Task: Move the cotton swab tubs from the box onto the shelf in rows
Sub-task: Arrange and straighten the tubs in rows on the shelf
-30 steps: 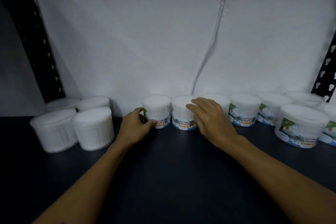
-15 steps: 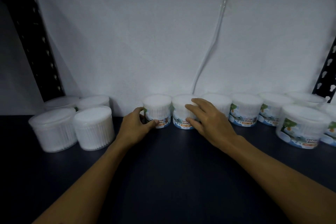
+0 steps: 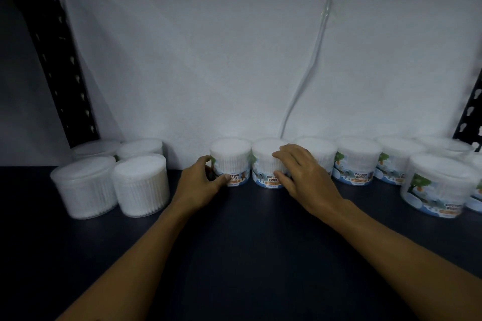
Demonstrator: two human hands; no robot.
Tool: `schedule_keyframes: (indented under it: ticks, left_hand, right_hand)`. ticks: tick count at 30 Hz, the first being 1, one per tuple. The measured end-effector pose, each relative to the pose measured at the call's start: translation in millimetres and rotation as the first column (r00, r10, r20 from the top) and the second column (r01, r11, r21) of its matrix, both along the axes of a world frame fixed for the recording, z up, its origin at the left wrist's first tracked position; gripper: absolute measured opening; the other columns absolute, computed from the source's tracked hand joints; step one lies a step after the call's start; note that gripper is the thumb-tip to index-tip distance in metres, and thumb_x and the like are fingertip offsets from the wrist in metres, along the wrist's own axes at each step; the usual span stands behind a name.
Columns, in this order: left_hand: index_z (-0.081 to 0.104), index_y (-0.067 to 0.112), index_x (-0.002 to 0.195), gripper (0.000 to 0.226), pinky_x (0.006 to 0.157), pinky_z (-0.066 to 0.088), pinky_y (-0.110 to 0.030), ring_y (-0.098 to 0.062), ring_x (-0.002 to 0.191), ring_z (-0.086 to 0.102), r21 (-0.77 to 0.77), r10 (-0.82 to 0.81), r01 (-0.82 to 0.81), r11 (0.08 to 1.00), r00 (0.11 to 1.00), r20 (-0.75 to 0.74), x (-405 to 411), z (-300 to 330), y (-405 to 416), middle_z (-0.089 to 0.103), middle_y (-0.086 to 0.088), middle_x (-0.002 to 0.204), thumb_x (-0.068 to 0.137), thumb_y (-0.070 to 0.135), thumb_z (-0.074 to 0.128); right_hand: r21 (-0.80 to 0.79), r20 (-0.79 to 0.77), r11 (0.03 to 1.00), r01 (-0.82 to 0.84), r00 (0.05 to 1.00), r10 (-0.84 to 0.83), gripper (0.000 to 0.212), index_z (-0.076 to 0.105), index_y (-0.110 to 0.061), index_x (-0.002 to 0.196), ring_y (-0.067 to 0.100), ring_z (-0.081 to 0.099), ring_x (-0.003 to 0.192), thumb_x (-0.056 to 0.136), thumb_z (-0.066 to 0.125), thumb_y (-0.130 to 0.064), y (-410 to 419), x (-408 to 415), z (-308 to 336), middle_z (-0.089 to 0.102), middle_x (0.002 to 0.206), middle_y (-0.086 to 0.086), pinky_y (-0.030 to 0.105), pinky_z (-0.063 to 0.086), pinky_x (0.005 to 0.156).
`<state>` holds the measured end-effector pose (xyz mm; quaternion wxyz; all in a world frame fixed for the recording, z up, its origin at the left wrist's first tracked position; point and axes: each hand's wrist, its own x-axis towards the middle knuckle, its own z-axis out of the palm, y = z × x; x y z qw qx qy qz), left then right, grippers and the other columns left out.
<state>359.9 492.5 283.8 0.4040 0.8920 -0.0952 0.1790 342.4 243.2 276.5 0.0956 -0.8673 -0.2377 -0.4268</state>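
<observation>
Seating two tubs in the back row along the shelf's rear edge: left hand cups one tub, right hand drapes narrow fingers over its neighbour. Next, I judge, comes letting go and fetching more; the box is out of sight.

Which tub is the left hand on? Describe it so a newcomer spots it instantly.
Start at the white back wall and follow the row of labelled tubs along its foot. The left-hand tub is that row's leftmost, with the left hand cupping its left side. Only bare shelf lies to its left, before the four unlabelled tubs.
</observation>
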Motion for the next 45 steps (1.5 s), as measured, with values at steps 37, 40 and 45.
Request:
schedule_keyframes:
  ticks: [37,40,45]
  left_hand:
    - [0.049,0.017,0.134,0.057,0.079,0.039,-0.021,-0.006,0.094,0.052,0.025,-0.008,0.007,1.000,1.000,0.009,1.4,-1.9,-0.3,0.064,-0.004,0.121,0.084,0.035,0.071]
    - [0.048,0.017,0.134,0.058,0.080,0.040,-0.022,-0.005,0.095,0.051,0.019,-0.006,0.006,1.000,1.000,0.007,1.3,-2.1,-0.5,0.064,-0.005,0.123,0.084,0.036,0.071]
    - [0.049,0.018,0.134,0.059,0.080,0.039,-0.022,-0.006,0.095,0.052,0.026,-0.009,0.009,1.000,1.000,0.013,1.7,-3.0,0.8,0.064,-0.005,0.122,0.084,0.037,0.071]
  right_hand:
    - [0.047,-0.006,0.998,-0.040,0.999,0.041,0.037,0.060,-0.007,0.124,0.033,0.055,0.118,0.087,0.065,-0.007,-4.3,0.4,-0.4,0.059,0.125,0.017,0.044,0.053,0.090]
    - [0.041,-0.006,0.998,-0.042,0.999,0.042,0.036,0.060,-0.007,0.124,0.033,0.054,0.118,0.088,0.062,-0.009,-4.2,0.5,-0.1,0.059,0.124,0.017,0.043,0.053,0.090]
    - [0.047,-0.021,0.998,-0.048,0.999,0.049,0.036,0.059,-0.007,0.125,0.032,0.053,0.120,0.089,0.062,-0.009,-4.9,-0.3,0.0,0.058,0.126,0.017,0.045,0.053,0.089]
